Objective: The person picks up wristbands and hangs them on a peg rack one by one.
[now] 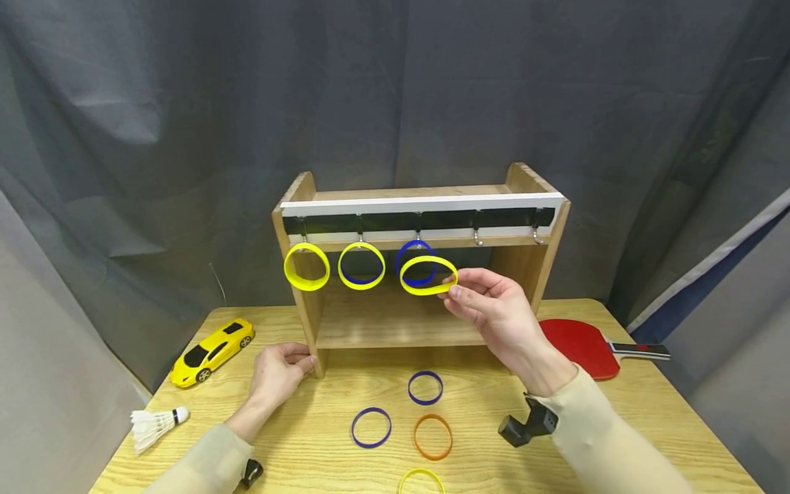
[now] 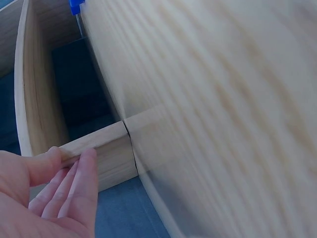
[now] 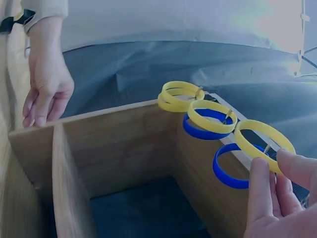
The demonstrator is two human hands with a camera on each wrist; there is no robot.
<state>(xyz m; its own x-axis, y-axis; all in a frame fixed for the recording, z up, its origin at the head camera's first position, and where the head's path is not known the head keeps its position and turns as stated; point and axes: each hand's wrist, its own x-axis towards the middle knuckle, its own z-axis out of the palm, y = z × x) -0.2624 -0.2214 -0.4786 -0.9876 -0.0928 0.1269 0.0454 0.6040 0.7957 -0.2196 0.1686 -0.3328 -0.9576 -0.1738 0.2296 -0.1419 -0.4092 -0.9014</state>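
Observation:
My right hand pinches a yellow wristband between thumb and fingers, in front of the third hook of a wooden shelf. A blue wristband hangs on that hook, and the yellow one overlaps it in the head view. From the first hook hang yellow wristbands, two in the right wrist view. The second hook carries a yellow wristband with a blue one behind it. Low on the shelf's left side, my left hand grips the edge of the wood between thumb and fingers.
Two bare hooks are at the right. On the table before the shelf lie two dark blue wristbands, an orange one and a yellow one. A toy car and shuttlecock sit left, a red paddle right.

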